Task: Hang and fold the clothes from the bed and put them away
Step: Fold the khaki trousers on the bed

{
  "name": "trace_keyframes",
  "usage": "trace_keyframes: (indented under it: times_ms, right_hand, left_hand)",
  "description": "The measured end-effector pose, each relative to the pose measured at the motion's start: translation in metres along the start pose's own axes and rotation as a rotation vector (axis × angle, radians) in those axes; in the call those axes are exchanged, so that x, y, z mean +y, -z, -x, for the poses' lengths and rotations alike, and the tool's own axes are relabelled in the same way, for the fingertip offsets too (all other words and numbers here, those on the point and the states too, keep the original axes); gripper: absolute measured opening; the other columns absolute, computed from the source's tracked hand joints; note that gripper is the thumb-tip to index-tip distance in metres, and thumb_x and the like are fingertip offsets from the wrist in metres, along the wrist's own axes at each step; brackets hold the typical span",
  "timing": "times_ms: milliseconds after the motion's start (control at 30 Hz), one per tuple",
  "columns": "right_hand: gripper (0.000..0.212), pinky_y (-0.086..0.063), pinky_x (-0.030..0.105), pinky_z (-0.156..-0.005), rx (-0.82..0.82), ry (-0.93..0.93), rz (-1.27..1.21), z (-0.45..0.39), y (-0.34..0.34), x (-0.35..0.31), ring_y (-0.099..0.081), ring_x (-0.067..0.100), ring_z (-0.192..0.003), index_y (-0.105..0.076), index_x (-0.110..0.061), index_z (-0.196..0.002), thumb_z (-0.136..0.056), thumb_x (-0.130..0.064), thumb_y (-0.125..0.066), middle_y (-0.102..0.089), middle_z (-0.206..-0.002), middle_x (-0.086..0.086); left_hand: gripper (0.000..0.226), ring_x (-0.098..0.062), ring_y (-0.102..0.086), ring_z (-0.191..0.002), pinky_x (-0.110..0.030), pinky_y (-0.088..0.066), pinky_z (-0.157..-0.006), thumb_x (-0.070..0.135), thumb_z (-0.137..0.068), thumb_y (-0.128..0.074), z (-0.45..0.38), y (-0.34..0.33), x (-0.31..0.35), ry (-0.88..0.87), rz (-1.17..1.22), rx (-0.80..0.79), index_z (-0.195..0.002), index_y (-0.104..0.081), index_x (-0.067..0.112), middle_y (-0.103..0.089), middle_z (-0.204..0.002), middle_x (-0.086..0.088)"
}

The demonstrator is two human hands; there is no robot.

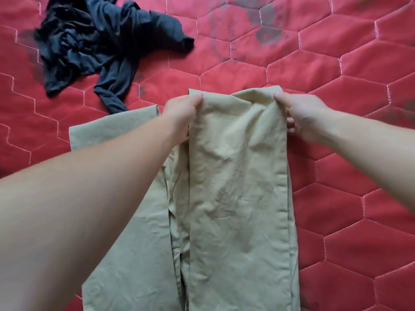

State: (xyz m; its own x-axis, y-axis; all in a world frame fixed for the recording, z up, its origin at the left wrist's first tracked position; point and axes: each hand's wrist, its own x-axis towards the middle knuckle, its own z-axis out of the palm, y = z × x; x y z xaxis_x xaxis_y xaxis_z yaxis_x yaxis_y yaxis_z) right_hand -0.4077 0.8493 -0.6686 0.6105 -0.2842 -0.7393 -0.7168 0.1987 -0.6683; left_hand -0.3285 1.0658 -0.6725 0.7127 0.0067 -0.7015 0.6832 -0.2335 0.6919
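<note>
Hands, left hand (179, 113) and right hand (303, 115), pinch khaki trousers (235, 187), lower part cut off.

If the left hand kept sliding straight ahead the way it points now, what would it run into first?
Probably only bare red quilt. The left hand pinches the khaki trousers' far edge and points up the bed; the dark crumpled garment lies off to its left, apparently outside that line, though depth is hard to judge.

View: one head-worn wide-angle camera
Facing: forward and steeply down onto the red quilted bed (336, 70)
Nearness: close, forearms filling the lower frame
Shared scene: none, a single view only
</note>
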Motion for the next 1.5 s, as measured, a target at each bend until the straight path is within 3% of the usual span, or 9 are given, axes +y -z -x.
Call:
trace_keyframes:
  times_ms: [67,267,433,700,833,967,1067,1233,1500]
  right_hand:
    - [0.011,-0.051,0.028,-0.070,0.022,0.011,-0.043,-0.006,0.001,-0.004,-0.065,0.014,-0.079,-0.064,-0.019,-0.090,-0.094,-0.028,-0.060,-0.069,-0.092,-0.004]
    - [0.008,-0.055,0.027,-0.064,-0.049,-0.032,-0.257,-0.011,0.008,-0.004,-0.068,0.010,-0.077,-0.063,-0.020,-0.096,-0.097,-0.022,-0.055,-0.069,-0.090,-0.005]
    - [0.007,-0.054,0.025,-0.063,-0.127,-0.040,-0.083,-0.018,0.007,-0.015,-0.067,0.011,-0.074,-0.063,-0.023,-0.094,-0.094,-0.029,-0.060,-0.068,-0.086,-0.006]
    - [0.014,-0.058,0.026,-0.058,0.086,0.173,0.063,-0.026,-0.008,-0.019,-0.065,0.005,-0.062,-0.062,-0.019,-0.078,-0.091,-0.014,-0.066,-0.066,-0.077,-0.002]
    - [0.028,-0.060,0.038,-0.078,0.157,0.213,0.142,-0.031,-0.006,-0.023,-0.062,0.014,-0.071,-0.054,-0.020,-0.066,-0.086,-0.011,-0.071,-0.058,-0.072,-0.002]
    - [0.028,-0.059,0.047,-0.078,0.262,0.239,0.257,-0.036,-0.004,-0.025,-0.063,0.021,-0.074,-0.054,-0.022,-0.061,-0.079,-0.017,-0.076,-0.060,-0.071,0.000]
    - [0.022,-0.057,0.032,-0.064,0.328,0.287,0.364,-0.036,-0.005,-0.023,-0.060,0.015,-0.067,-0.054,-0.025,-0.065,-0.077,-0.021,-0.072,-0.059,-0.070,-0.006]
    - [0.011,-0.047,0.026,-0.071,0.391,0.468,0.436,-0.029,-0.001,-0.021,-0.055,0.007,-0.072,-0.056,-0.027,-0.070,-0.075,-0.029,-0.066,-0.058,-0.073,-0.012]
    - [0.014,-0.051,0.022,-0.071,0.543,0.369,0.303,-0.028,0.022,-0.012,-0.058,0.007,-0.074,-0.060,-0.026,-0.069,-0.074,-0.028,-0.073,-0.060,-0.074,-0.013]
  left_hand:
    - [0.018,-0.015,-0.067,-0.065,-0.029,-0.056,-0.067,0.024,-0.095,-0.061,-0.005,-0.001,0.003,-0.015,0.028,0.051,-0.079,-0.064,0.016,-0.068,-0.075,0.000]
    - [0.020,-0.020,-0.071,-0.090,-0.037,-0.059,-0.083,0.026,-0.100,-0.052,-0.015,0.003,-0.004,0.003,0.175,0.057,-0.104,-0.067,0.013,-0.073,-0.101,-0.005]
    - [0.008,-0.025,-0.070,-0.093,-0.044,-0.057,-0.087,0.018,-0.094,-0.061,-0.017,0.007,0.002,-0.016,0.140,0.051,-0.091,-0.067,0.014,-0.071,-0.100,-0.008]
    - [0.015,-0.014,-0.068,-0.075,-0.026,-0.056,-0.064,0.002,-0.089,-0.062,-0.023,0.023,0.011,-0.020,0.148,0.009,-0.090,-0.067,0.017,-0.070,-0.086,-0.001]
    - [0.034,-0.016,-0.071,-0.078,-0.028,-0.057,-0.067,-0.012,-0.083,-0.057,-0.023,0.032,0.018,-0.028,0.054,-0.099,-0.096,-0.067,0.018,-0.072,-0.091,-0.004]
    - [0.030,-0.015,-0.071,-0.078,-0.026,-0.057,-0.064,-0.005,-0.081,-0.068,-0.026,0.030,0.016,-0.108,-0.105,0.044,-0.091,-0.067,0.023,-0.072,-0.090,-0.003]
    - [0.031,-0.014,-0.066,-0.080,-0.033,-0.059,-0.079,0.008,-0.076,-0.075,-0.029,0.029,0.011,-0.167,-0.305,0.177,-0.090,-0.060,0.031,-0.068,-0.090,0.002]
    - [0.040,-0.016,-0.066,-0.087,-0.039,-0.058,-0.085,0.003,-0.077,-0.072,-0.023,0.032,0.014,-0.233,-0.373,0.064,-0.099,-0.055,0.031,-0.065,-0.094,0.005]
    - [0.055,-0.012,-0.065,-0.095,-0.029,-0.054,-0.079,0.025,-0.077,-0.077,-0.012,0.025,0.010,-0.251,-0.565,-0.083,-0.125,-0.051,0.031,-0.068,-0.102,0.004]
